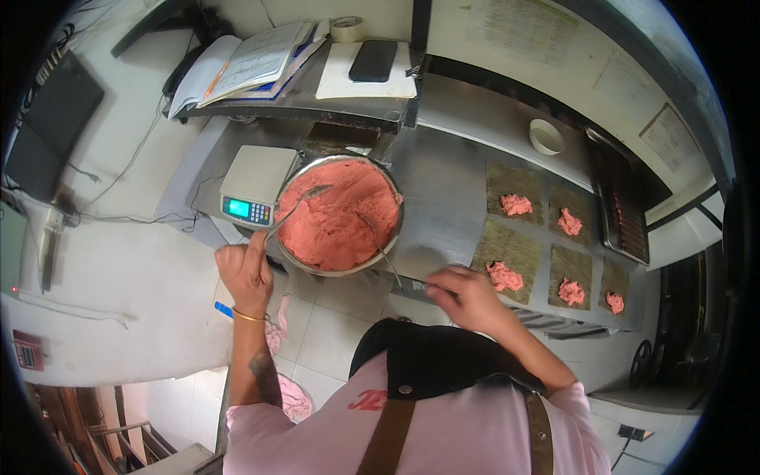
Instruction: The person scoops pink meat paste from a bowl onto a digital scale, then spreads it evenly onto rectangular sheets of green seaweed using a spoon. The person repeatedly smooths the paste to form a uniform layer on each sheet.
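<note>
The left grip (pixel 245 275) holds a metal spoon (pixel 315 191) by its handle end, the surest hold, over a bowl (pixel 336 272) of pink paste (pixel 336 229); the spoon looks light and stiff, the paste soft, clinging. The blurred right grip's (pixel 469 298) state cannot be told.

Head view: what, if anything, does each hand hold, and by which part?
The left hand holds a silver metal spoon by its handle's end. The blurred right hand shows nothing held.
</note>
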The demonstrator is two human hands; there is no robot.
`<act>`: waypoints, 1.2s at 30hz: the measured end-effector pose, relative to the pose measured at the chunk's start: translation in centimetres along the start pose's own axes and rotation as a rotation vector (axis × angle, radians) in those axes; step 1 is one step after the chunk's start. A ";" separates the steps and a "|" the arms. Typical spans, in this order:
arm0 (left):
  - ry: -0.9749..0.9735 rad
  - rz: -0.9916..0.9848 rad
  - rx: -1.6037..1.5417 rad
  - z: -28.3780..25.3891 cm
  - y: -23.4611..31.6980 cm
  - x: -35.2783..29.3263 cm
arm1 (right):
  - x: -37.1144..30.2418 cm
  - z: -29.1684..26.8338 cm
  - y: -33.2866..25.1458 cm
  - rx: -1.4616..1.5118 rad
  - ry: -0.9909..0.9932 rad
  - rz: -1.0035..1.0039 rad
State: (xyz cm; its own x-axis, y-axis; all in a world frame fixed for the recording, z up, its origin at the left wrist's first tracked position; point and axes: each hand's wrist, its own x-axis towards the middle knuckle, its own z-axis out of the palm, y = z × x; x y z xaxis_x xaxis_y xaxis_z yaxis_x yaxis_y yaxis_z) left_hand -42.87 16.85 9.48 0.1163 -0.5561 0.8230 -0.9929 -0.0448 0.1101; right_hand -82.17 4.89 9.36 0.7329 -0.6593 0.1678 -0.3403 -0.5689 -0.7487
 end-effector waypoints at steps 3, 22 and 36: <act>0.193 -0.551 -0.600 2.4 5.4 -1.6 | 5.2 1.5 -3.8 0.132 -0.070 -0.091; -0.842 -1.548 -2.208 3.8 26.3 -0.7 | 0.8 -0.5 -4.1 0.675 0.210 0.183; -1.216 0.005 -1.127 10.7 51.0 -12.7 | -41.3 -11.6 12.3 0.037 1.064 0.620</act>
State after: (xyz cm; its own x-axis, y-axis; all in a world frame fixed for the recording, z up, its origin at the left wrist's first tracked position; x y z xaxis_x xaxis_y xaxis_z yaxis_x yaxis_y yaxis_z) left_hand -95.20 12.75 -1.28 -0.5111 -0.8595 -0.0044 -0.4147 0.2421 0.8772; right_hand -123.47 19.46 0.60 -0.3972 -0.8949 0.2036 -0.4302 -0.0144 -0.9026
